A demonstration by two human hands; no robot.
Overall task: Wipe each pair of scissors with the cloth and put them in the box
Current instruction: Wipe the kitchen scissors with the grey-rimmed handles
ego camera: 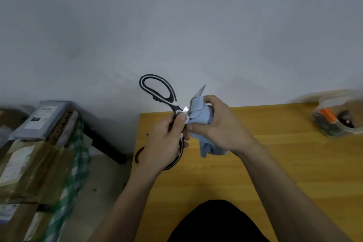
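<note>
From the head view I am looking down at both hands raised above the near-left part of the yellow wooden counter (275, 163). The left hand (167, 143) is grasping a pair of black-handled scissors (159, 92), its fingers curled round the lower handle loop and its thumb pressing near the pivot; the scissors are standing spread open, one handle loop pointing up and away toward the pale wall (176, 25). The right hand (214, 125) is clenching a light blue cloth (200, 116) bunched round the blade, with only the blade tip poking out above the fabric and a loose tail of cloth hanging below the palm. The two hands are almost touching at the pivot. At the far right edge of the counter I am seeing a clear box (337, 118), well apart from the hands, holding dark items and something orange that I cannot make out because of blur. Left of the counter, stacked cardboard parcels (29, 163) are sitting on the floor with a grey mailing bag (45, 118) on top and a green checked fabric (78, 153) draped down beside them.
</note>
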